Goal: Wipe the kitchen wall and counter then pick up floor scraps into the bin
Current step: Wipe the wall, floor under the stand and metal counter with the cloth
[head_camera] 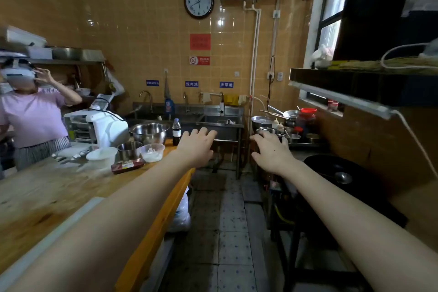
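Note:
Both my arms stretch straight ahead over the aisle. My left hand (196, 147) is open, fingers spread, palm down, beside the far corner of the wooden counter (47, 192). My right hand (272, 152) is open too, hovering in front of the stove side. Neither hand holds anything. The orange tiled wall (132, 31) stands at the far end behind a steel sink unit (208, 121). Yellow cloths (231, 99) hang on the rail above the sink. The grey tiled floor (227, 232) runs between counter and stove. No bin is visible.
On the counter stand a white machine (104, 125), steel bowls (149, 133), plastic tubs (151, 152), a dark bottle (176, 131) and a red packet (128, 165). A person in a pink shirt (33, 118) stands at left. A black wok (339, 173) and hood (355, 87) are at right.

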`<state>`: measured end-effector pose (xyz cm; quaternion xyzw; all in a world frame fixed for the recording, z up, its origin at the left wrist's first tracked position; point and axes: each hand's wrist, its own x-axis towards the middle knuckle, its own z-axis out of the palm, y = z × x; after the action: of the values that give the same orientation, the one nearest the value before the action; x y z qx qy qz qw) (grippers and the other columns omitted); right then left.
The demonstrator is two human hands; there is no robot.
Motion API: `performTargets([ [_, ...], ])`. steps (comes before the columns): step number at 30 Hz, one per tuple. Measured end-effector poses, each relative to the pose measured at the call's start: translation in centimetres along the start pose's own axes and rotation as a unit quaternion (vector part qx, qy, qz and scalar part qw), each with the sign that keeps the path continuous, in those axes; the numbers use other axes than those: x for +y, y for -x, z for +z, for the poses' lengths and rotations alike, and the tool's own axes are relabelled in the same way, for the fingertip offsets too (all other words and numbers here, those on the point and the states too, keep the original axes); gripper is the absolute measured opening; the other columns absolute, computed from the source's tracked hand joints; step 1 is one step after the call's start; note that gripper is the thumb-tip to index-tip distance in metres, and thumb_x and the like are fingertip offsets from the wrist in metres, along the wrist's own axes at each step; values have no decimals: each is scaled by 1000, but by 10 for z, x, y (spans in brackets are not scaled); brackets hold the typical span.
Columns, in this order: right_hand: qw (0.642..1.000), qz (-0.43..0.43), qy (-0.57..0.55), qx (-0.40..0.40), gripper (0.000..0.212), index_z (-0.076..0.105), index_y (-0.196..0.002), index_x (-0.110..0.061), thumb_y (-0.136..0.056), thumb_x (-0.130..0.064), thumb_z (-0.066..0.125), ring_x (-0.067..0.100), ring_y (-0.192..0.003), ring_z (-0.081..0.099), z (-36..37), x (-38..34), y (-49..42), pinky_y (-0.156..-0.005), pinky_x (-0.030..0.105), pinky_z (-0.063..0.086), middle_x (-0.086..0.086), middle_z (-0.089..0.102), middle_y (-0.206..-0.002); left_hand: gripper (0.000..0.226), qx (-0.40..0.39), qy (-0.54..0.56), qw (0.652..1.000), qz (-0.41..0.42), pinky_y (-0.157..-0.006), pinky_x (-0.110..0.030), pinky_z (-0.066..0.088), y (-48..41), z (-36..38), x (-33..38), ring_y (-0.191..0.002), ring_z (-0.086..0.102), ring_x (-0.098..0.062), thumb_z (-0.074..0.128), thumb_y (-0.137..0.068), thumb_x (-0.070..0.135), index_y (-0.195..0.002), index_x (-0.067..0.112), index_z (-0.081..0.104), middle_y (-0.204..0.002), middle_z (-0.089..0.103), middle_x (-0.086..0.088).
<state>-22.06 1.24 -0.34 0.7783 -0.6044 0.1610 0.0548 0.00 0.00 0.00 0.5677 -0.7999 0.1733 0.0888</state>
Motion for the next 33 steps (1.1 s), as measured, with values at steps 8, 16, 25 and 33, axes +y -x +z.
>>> performTargets([
  [8,1000,-21,-9,-21,49,37,-140,-22,-93,-27,49,25,-135,31,54,54,-156,-111,56,18,4,36,-145,58,-36,23,999,-26,-109,-48,30,-139,66,-26,-135,34,-31,48,-96,31,-147,17,23,-148,33,-10],
  [16,998,12,0,-55,48,37,-139,-23,-93,-28,49,27,-132,34,107,99,-242,-110,55,19,4,37,-144,56,-55,15,996,-62,-107,-51,31,-236,130,-76,-132,38,-31,47,-94,31,-144,20,26,-145,38,-10],
  [25,997,34,12,-63,50,36,-141,-19,-94,-25,49,28,-135,30,161,139,-381,-113,57,16,5,37,-143,47,-83,10,994,-64,-101,-49,36,-377,219,-137,-123,44,-32,46,-94,31,-138,19,34,-134,45,-9],
  [33,997,47,10,-55,50,35,-141,-18,-93,-23,48,31,-135,30,220,168,-573,-112,57,15,7,36,-144,49,-57,-6,997,-56,-104,-47,32,-543,280,-228,-130,37,-31,43,-96,28,-142,19,30,-144,37,-10],
])
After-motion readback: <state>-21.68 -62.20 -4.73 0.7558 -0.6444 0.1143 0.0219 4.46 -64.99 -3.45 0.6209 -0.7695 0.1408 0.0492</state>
